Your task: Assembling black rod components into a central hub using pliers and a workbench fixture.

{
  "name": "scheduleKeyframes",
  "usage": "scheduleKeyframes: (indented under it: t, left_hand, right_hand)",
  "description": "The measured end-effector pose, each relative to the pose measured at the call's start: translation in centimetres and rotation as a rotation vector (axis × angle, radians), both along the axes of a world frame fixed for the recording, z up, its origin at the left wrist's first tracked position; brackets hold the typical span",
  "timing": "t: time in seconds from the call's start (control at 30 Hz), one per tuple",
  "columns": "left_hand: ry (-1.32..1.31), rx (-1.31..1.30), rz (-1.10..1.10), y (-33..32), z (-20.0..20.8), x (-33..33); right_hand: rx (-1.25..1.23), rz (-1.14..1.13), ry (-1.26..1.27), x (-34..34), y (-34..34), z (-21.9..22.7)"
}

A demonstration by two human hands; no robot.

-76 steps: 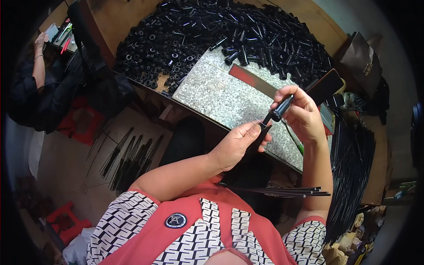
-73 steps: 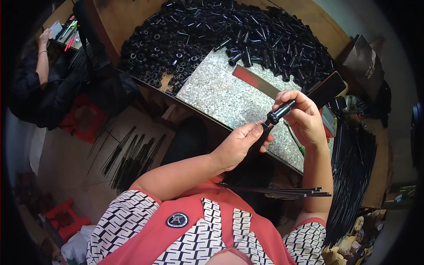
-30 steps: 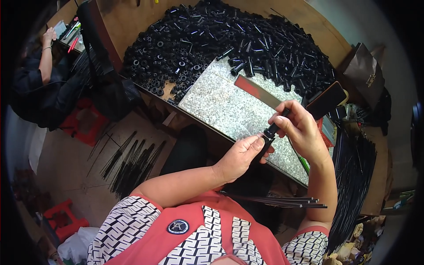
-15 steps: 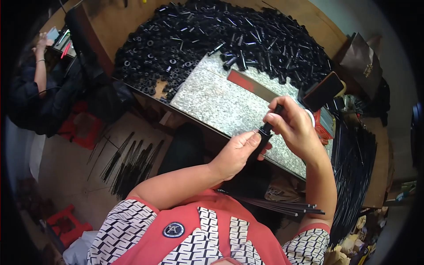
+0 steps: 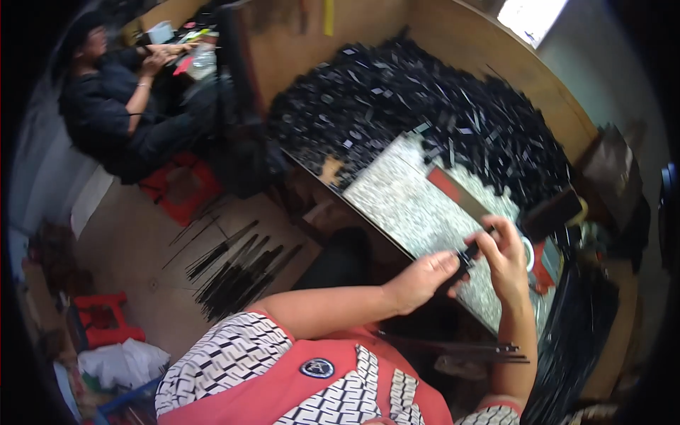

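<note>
1. Holding confirmed: the worker's left hand (image 5: 421, 280) is closed around a slim black part (image 5: 465, 262) in front of the chest.
2. Right hand (image 5: 508, 263): thumb and fingers narrowed on the part's upper end; blur obscures exact contact.
3. Thin dark rods (image 5: 485, 348): between five and six o'clock of the part, near the right forearm.
4. Speckled board (image 5: 397, 195): eleven o'clock; a red-ended flat strip (image 5: 451, 190) lies on it.
5. Floor rods (image 5: 241, 280): nine o'clock, in bunches.
6. Heap of black pieces (image 5: 432, 106): toward twelve, beyond the board.
7. Second person (image 5: 110, 110): ten o'clock, seated, well apart.
</note>
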State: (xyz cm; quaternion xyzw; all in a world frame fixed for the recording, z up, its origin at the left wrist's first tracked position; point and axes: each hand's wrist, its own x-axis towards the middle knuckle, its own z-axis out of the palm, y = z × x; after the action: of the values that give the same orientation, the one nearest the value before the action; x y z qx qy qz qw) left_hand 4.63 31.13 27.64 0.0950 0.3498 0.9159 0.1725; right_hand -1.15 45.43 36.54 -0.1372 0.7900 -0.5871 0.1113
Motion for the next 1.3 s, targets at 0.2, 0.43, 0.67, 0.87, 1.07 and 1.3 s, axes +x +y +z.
scheduleKeyframes:
  t: [0.2,0.43,0.67,0.87,1.07,1.3]
  left_hand:
    - [0.156,0.026,-0.078,1.4,-1.5,-0.6]
    - [0.124,0.001,-0.062,1.1,-1.9,0.3]
    - [0.179,-0.034,-0.107,0.8,-1.5,-0.2]
    - [0.145,0.005,-0.101,0.9,-1.4,-0.2]
    - [0.202,0.036,-0.064,0.5,-0.8,0.8]
    - [0.060,0.101,-0.037,0.4,0.4,1.1]
  right_hand:
    - [0.054,0.025,-0.010,3.1,0.9,0.1]
    - [-0.066,0.029,-0.196,4.8,-1.0,1.0]
    - [-0.098,0.068,-0.205,3.7,0.0,0.3]
    - [-0.048,0.191,-0.144,2.5,0.7,0.0]
    - [0.028,0.104,-0.062,3.5,0.5,-0.7]
    - [-0.161,-0.079,-0.140,5.0,0.6,-2.9]
